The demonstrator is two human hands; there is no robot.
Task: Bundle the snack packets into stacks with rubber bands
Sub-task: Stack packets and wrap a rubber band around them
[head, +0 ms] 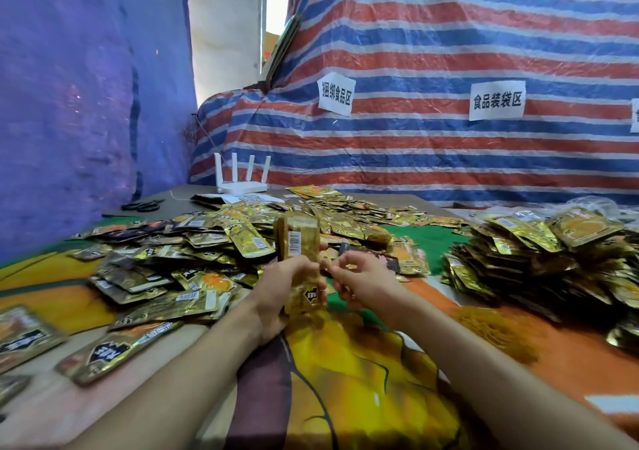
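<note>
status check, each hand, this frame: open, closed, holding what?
Left hand: gripping an upright stack of gold snack packets.
Right hand: curled beside the stack; too blurred to tell whether it pinches anything.

Held stack: a thin stack of gold foil snack packets [300, 259] stands upright, barcode side toward the camera, gripped at mid-height by the left hand [280, 290].
Loose pile: flat gold-and-black foil packets [193, 252] sprawl overlapping, left of it and behind.
Right heap: gold foil packets piled high [539, 259], well apart.
</note>
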